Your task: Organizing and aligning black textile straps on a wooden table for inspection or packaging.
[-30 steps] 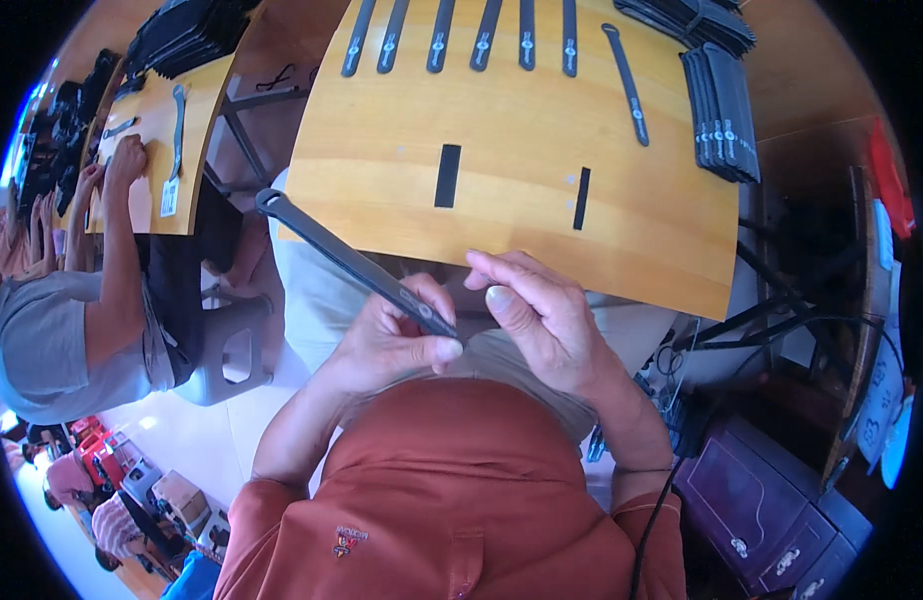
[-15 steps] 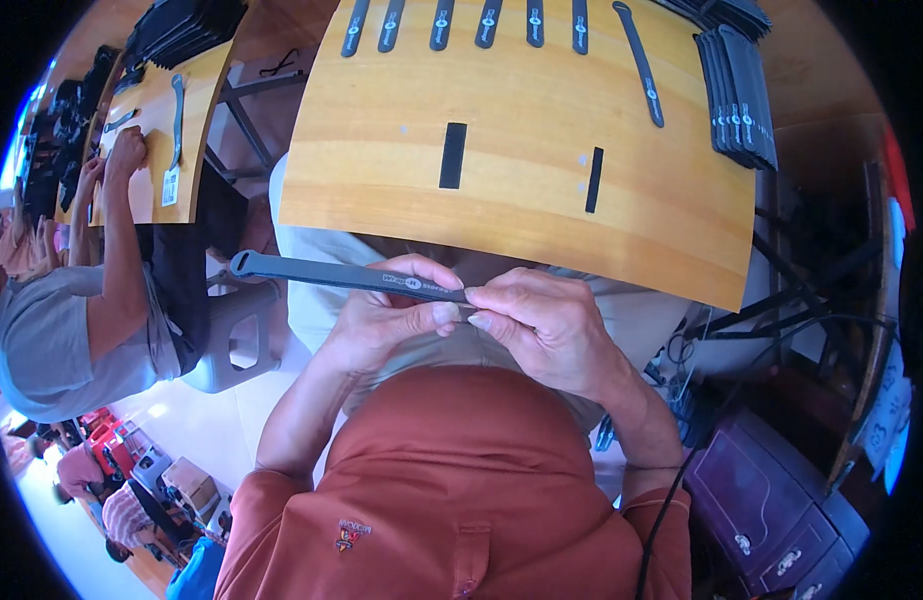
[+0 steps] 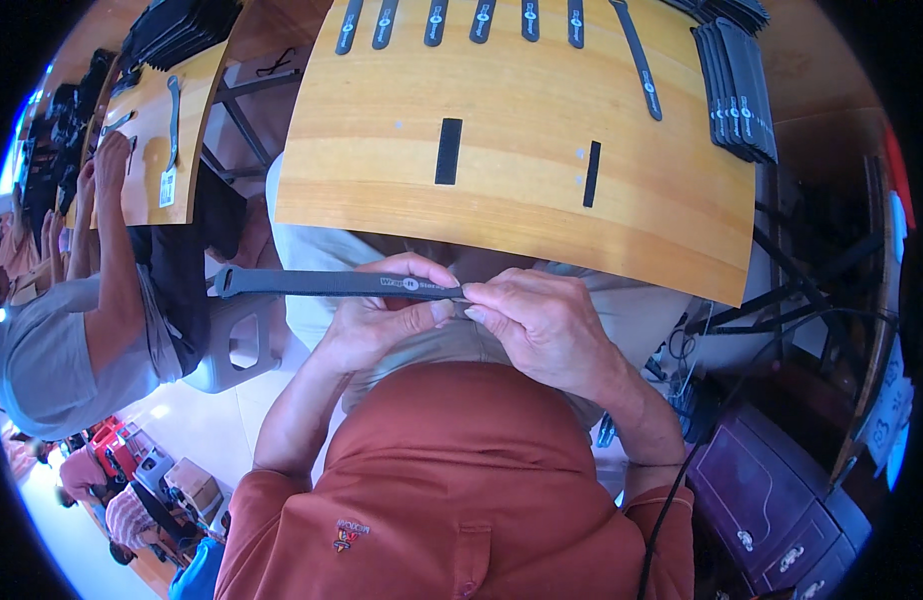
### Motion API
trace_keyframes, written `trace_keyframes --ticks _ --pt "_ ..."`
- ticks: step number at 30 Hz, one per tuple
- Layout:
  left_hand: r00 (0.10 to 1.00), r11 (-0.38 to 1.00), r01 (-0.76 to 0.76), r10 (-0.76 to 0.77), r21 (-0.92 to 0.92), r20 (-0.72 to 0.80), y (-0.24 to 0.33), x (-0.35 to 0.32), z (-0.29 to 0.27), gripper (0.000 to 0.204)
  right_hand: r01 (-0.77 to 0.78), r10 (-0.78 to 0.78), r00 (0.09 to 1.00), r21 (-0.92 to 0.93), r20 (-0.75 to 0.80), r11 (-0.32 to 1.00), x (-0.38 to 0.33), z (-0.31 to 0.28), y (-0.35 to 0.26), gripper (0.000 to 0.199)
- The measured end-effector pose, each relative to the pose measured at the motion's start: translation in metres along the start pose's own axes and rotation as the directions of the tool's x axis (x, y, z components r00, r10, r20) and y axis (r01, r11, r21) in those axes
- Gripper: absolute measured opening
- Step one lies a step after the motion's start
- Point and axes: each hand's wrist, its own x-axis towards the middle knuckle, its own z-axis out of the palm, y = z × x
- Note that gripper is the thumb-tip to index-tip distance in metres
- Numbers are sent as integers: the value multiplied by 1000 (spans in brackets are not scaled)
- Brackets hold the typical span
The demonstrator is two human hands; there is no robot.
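Big wooden bench [image 3: 522,215] fills the top of the view, curved by the lens, and its near edge sits right above the hands. Off to the left there's a second, smaller bench [image 3: 147,150] where another person [image 3: 72,330] in a grey shirt is working, arm reaching up onto it, with a grey plastic stool [image 3: 232,340] just beside them. On the main bench there's a stack of dark straps [image 3: 739,80] at the far right, a row of single straps [image 3: 462,20] laid out along the far edge, and two short black strips [image 3: 448,151] lying near the middle, apart from each other. Down below the bench edge, over the lap, the left hand [image 3: 382,320] and right hand [image 3: 542,325] meet on one long black strap [image 3: 332,283] held level, its free end sticking out to the left toward the stool. Both grips are pinched tight on it, thumbs and fingertips nearly touching each other at the strap's right end.
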Motion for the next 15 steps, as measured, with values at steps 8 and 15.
trace_keyframes --ticks 8,15 --pt "995 958 -51 74 282 -73 4 -5 7 20 23 -16 999 -172 42 985 -1 1 -4 15" --pt "932 735 -223 353 641 -80 -2 -5 18 20 32 -28 999 -455 16 890 -5 13 -18 26"
